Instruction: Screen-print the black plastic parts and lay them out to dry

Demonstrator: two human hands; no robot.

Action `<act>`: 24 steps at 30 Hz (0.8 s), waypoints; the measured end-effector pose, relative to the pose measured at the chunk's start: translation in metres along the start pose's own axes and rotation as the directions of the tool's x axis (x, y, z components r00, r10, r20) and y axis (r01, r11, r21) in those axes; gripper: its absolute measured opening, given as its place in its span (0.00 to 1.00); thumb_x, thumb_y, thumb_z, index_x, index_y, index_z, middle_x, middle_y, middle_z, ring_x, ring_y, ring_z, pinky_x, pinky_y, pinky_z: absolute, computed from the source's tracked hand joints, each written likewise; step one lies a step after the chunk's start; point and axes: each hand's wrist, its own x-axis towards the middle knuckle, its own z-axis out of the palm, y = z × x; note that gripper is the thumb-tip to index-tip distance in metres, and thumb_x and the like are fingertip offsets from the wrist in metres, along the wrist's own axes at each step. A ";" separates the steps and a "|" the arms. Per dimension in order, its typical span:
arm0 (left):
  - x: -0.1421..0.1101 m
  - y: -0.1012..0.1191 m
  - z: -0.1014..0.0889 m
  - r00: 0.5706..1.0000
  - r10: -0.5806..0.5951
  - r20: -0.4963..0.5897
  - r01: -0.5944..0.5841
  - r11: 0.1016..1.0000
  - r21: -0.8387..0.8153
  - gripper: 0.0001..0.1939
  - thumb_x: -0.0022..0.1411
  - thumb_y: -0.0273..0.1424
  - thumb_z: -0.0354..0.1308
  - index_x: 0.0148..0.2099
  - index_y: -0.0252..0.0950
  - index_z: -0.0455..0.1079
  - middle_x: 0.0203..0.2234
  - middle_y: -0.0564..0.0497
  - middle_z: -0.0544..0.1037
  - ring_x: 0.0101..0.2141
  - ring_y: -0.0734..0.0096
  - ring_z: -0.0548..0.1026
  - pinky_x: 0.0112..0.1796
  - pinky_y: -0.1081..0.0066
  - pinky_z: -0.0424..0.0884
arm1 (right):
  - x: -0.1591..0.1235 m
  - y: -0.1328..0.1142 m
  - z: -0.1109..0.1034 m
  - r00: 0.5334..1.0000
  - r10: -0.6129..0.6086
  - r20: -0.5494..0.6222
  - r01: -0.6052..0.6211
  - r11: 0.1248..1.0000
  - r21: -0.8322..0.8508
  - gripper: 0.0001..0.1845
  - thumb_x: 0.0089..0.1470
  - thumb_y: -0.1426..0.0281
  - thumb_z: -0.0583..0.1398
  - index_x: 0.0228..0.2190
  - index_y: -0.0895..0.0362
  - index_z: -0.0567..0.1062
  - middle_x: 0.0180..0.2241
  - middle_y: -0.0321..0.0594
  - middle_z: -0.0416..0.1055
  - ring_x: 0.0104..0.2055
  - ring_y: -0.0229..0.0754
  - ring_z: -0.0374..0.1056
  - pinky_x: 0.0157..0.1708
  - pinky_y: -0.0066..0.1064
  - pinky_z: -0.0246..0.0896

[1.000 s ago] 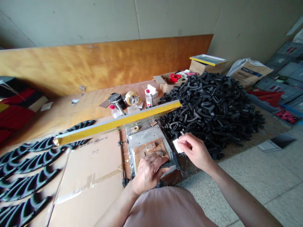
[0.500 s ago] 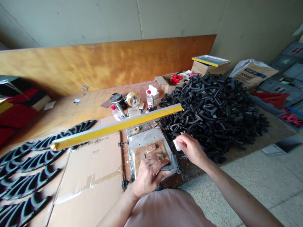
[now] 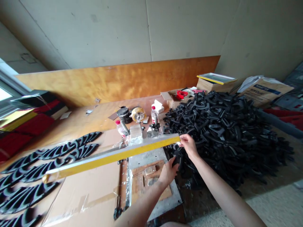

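Note:
My left hand (image 3: 168, 171) is closed on a black plastic part (image 3: 176, 159) and holds it at the right edge of the metal jig plate (image 3: 163, 198), beside the pile. A wooden block (image 3: 146, 181) lies bare on that plate. My right hand (image 3: 188, 145) has its fingers pinched at the right end of the long yellow frame bar (image 3: 111, 156), which slants above the jig. A scrap of white shows at its fingertips. A large heap of black plastic parts (image 3: 227, 126) lies just right of both hands.
Rows of finished black parts (image 3: 35, 164) lie at the left beside taped cardboard (image 3: 90, 192). Behind the jig stand a tape roll (image 3: 138, 114), a black tin (image 3: 124, 114) and small bottles (image 3: 154, 114). Cardboard boxes (image 3: 213, 82) and a plywood board (image 3: 118, 78) line the back.
My left hand has lifted the black part off the jig and carried it right toward the heap. My right hand rose to the yellow bar's end. The view has tilted up.

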 end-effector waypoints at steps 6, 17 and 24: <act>0.043 0.001 0.007 0.991 0.105 -0.086 -0.104 0.994 0.017 0.29 0.61 0.33 0.52 0.64 0.30 0.62 0.61 0.40 0.67 0.62 0.60 0.63 0.62 0.62 0.56 | 0.074 0.009 0.068 0.989 -0.050 0.136 0.071 0.985 -0.155 0.12 0.52 0.61 0.60 0.33 0.56 0.71 0.32 0.41 0.75 0.35 0.44 0.74 0.33 0.37 0.72; -0.060 -0.042 -0.071 0.943 -0.136 -0.305 0.074 0.976 -0.204 0.25 0.56 0.51 0.58 0.47 0.38 0.77 0.47 0.45 0.80 0.50 0.52 0.76 0.53 0.56 0.70 | 0.071 -0.062 -0.054 0.772 -0.441 0.458 0.577 0.184 -0.796 0.22 0.52 0.83 0.51 0.45 0.59 0.75 0.47 0.51 0.71 0.55 0.52 0.59 0.55 0.42 0.58; -0.139 -0.073 -0.133 0.720 -0.290 -0.630 -0.014 0.902 -0.431 0.29 0.49 0.51 0.65 0.45 0.32 0.76 0.43 0.41 0.81 0.44 0.55 0.78 0.47 0.61 0.74 | 0.090 -0.052 -0.131 0.787 -0.390 0.478 0.478 -0.102 -0.872 0.11 0.55 0.77 0.53 0.35 0.58 0.74 0.38 0.53 0.72 0.56 0.56 0.57 0.54 0.51 0.51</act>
